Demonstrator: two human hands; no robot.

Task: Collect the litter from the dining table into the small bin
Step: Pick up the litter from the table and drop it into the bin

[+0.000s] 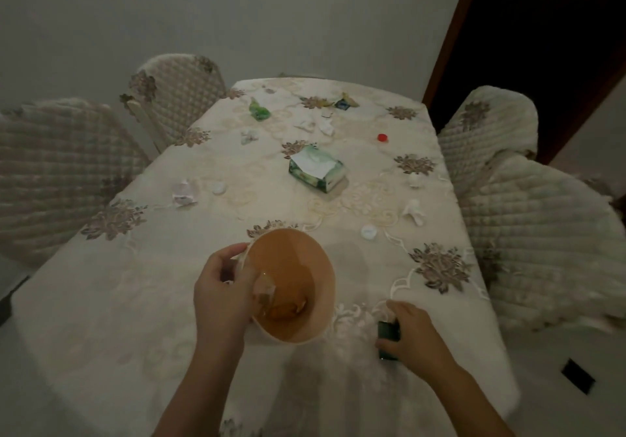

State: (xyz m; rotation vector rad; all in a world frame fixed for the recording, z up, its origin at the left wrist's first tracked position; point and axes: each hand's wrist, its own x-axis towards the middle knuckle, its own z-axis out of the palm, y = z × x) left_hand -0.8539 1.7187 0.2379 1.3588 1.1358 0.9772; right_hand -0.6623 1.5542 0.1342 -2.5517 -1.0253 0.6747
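A dim room, pale walls: quilted chairs line the left side of a long bench draped in an embroidered cloth. Near the left edge lies a crumpled paper beside a white cap. At the near end, the left hand grips the rim of the small bin, fingers curled over it, thumb outside; the bin tilts, with scraps at its bottom. A green wrapper and tissue box sit mid-bench, open cloth between them. The right hand closes its fingers on a dark green packet near the right edge. Beyond, a red cap, more chairs and a dark doorway.
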